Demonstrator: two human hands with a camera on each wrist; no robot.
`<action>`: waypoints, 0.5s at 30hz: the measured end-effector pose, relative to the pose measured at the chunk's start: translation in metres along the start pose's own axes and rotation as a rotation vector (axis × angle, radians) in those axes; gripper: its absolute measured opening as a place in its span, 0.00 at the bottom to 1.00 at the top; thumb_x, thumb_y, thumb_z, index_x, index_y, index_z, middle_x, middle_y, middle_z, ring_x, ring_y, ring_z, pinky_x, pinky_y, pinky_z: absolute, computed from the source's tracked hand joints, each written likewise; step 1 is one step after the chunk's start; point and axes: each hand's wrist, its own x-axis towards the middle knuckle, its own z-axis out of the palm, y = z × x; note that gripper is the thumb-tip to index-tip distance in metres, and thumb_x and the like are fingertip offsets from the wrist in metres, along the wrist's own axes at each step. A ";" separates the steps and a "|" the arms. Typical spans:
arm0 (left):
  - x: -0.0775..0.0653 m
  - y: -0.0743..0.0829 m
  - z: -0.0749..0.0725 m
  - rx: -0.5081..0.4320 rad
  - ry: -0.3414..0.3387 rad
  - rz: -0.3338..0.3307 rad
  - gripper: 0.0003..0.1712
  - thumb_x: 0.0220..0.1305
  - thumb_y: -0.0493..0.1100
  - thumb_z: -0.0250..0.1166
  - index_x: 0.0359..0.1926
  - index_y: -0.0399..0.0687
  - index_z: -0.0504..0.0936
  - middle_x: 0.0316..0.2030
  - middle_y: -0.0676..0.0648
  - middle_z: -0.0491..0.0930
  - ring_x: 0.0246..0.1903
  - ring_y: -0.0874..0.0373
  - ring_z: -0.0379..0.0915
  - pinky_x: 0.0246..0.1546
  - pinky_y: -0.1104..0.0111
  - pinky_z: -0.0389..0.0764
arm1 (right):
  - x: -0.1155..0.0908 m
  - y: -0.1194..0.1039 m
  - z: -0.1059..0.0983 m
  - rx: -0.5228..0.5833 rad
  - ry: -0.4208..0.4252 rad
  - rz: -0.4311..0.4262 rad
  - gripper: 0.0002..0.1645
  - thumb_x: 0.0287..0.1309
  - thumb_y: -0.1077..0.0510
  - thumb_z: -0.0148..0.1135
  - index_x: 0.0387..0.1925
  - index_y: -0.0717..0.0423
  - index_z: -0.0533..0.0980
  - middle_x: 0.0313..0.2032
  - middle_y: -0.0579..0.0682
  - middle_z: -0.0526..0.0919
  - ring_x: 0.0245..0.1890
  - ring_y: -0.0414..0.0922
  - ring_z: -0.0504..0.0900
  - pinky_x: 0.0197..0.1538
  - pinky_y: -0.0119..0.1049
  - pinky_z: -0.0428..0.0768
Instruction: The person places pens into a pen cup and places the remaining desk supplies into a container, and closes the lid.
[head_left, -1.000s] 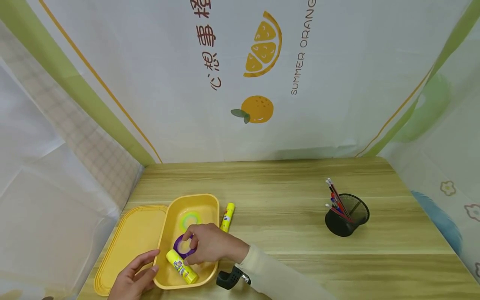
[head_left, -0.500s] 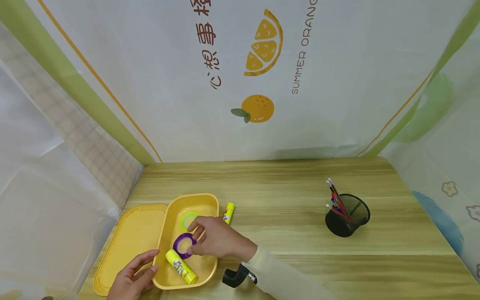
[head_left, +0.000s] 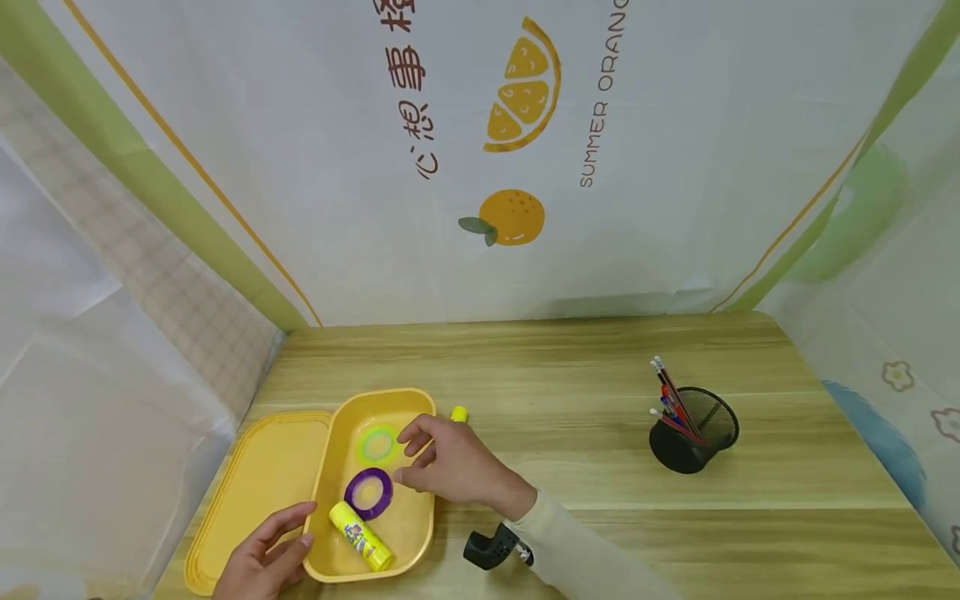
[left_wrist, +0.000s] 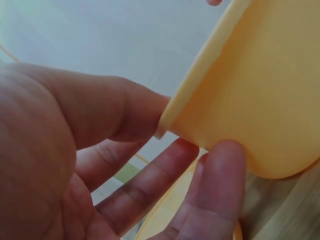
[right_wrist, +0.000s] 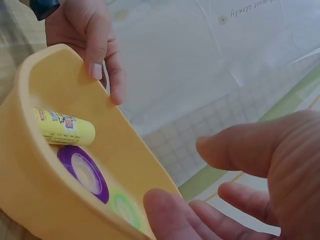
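My left hand (head_left: 266, 554) touches the outer left side of the yellow box (head_left: 321, 467), with thumb and fingertips against the wall just under the rim (left_wrist: 202, 62). Inside the box lie a yellow glue stick (head_left: 362, 537), a purple roll of tape (head_left: 386, 497) and a green-edged roll of tape (head_left: 363, 448). My right hand (head_left: 461, 462) hovers over the box's right rim, fingers loosely bent and nothing between them. In the right wrist view its thumb (right_wrist: 240, 150) and fingers stand apart. Another yellow glue stick (head_left: 459, 414) lies right of the box, mostly hidden behind the right hand.
A yellow lid (head_left: 258, 492) lies flat along the box's left side. Toward the right of the wooden table (head_left: 570, 417) stands a black mesh pen cup (head_left: 678, 448) with pencils and pens (head_left: 672, 404). A printed curtain (head_left: 645, 250) hangs behind the table.
My right hand has let go of the purple tape roll and drawn back right and upward to the box's rim. The tape stays beside the glue stick. The left hand keeps its place.
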 end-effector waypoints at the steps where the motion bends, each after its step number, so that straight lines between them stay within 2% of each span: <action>1: 0.000 0.000 0.000 -0.001 -0.001 0.001 0.29 0.70 0.43 0.71 0.69 0.41 0.78 0.49 0.59 0.78 0.43 0.66 0.83 0.38 0.64 0.88 | -0.001 0.001 -0.001 -0.010 0.006 -0.006 0.23 0.62 0.55 0.77 0.56 0.52 0.79 0.48 0.50 0.84 0.37 0.31 0.85 0.37 0.28 0.85; 6: 0.000 0.000 -0.001 0.005 -0.007 0.009 0.30 0.70 0.44 0.71 0.70 0.41 0.77 0.49 0.61 0.78 0.44 0.69 0.82 0.39 0.65 0.88 | -0.005 0.003 -0.009 -0.054 0.065 -0.051 0.25 0.63 0.52 0.76 0.58 0.52 0.78 0.50 0.48 0.84 0.39 0.31 0.85 0.40 0.29 0.84; 12: 0.000 0.000 -0.001 0.004 -0.010 0.003 0.31 0.71 0.44 0.71 0.71 0.41 0.76 0.60 0.48 0.78 0.44 0.71 0.82 0.40 0.65 0.88 | -0.003 0.012 -0.019 -0.077 0.165 -0.044 0.29 0.63 0.52 0.76 0.62 0.53 0.77 0.53 0.52 0.83 0.43 0.38 0.86 0.44 0.30 0.85; 15: -0.001 0.000 -0.001 0.010 -0.010 0.005 0.31 0.71 0.44 0.71 0.71 0.41 0.76 0.61 0.46 0.78 0.45 0.71 0.82 0.39 0.65 0.88 | -0.002 0.020 -0.022 -0.055 0.210 -0.010 0.32 0.62 0.51 0.76 0.64 0.54 0.76 0.53 0.53 0.83 0.46 0.42 0.85 0.43 0.34 0.86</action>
